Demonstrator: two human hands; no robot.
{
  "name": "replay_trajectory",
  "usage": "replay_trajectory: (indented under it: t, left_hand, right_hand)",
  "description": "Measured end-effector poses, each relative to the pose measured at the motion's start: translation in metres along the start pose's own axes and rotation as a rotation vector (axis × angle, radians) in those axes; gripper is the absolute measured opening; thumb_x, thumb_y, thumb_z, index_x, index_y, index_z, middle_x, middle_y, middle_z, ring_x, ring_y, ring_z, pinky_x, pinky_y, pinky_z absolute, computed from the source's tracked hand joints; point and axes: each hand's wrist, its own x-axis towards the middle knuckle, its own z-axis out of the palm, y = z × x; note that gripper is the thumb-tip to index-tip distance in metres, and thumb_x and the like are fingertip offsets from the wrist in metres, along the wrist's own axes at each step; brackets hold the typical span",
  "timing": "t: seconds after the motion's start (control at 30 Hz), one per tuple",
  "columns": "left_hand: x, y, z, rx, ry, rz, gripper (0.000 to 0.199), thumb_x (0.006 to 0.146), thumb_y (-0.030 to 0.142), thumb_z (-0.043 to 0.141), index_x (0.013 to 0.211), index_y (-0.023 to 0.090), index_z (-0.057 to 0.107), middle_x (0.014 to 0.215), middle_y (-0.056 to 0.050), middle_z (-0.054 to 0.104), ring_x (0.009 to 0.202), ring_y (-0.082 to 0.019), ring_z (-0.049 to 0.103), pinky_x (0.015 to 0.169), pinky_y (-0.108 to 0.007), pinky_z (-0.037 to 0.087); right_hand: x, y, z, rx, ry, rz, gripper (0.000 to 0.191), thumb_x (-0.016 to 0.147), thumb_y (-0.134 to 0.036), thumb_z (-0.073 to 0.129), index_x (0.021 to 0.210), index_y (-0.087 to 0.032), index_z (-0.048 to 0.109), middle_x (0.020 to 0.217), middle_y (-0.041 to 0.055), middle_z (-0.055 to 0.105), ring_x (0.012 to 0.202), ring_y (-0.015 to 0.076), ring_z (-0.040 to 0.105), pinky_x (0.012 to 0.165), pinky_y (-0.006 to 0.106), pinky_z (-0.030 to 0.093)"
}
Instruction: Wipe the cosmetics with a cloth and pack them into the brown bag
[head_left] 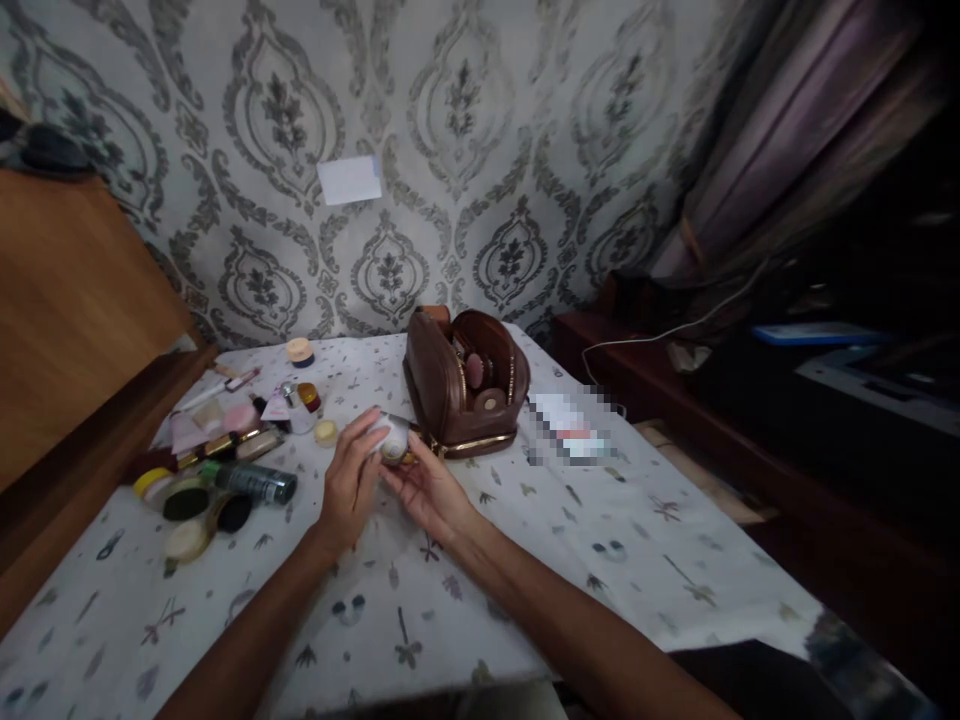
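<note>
Since the silver container (pixel 392 438) is probably steadier between two hands, your left hand (pixel 347 482) and right hand (pixel 437 492) share one grip around it, over the desk (pixel 540 560), near and left of the brown bag (pixel 435 380).

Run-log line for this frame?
left hand, right hand: both on silvery container | brown bag: open, items inside | cosmetics: on table, left

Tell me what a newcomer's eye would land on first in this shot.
Probably the open brown bag at the table's far edge, with brushes showing inside. Just before it, the left hand and right hand hold a silvery container. Off to the left lies a jumble of cosmetics, a dark green bottle among them.
</note>
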Motion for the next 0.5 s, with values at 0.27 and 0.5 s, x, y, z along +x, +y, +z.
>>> replay_trajectory:
  t: [0.27,0.5]
  left_hand:
    - [-0.004,0.008,0.003,0.014,0.119,-0.017,0.035,0.096,0.028,0.047,0.131,0.027,0.05,0.145,-0.009,0.047,0.134,-0.024,0.045,0.112,-0.044,0.035]
    - [-0.011,-0.003,0.003,-0.204,0.066,-0.501,0.052,0.094,0.05,0.04,0.14,0.027,0.046,0.132,-0.008,0.061,0.122,-0.027,0.056,0.1,-0.038,0.048]
  right_hand:
    - [-0.003,-0.01,-0.003,0.049,-0.198,0.158,0.044,0.077,-0.055,0.07,0.098,-0.017,0.065,0.078,0.0015,0.069,0.068,0.0119,0.063,0.06,0.021,0.05]
    - [-0.013,-0.034,0.014,-0.588,-0.261,-0.346,0.048,0.061,-0.046,0.084,0.098,-0.022,0.065,0.089,-0.0006,0.061,0.079,0.0134,0.056,0.063,0.022,0.045]
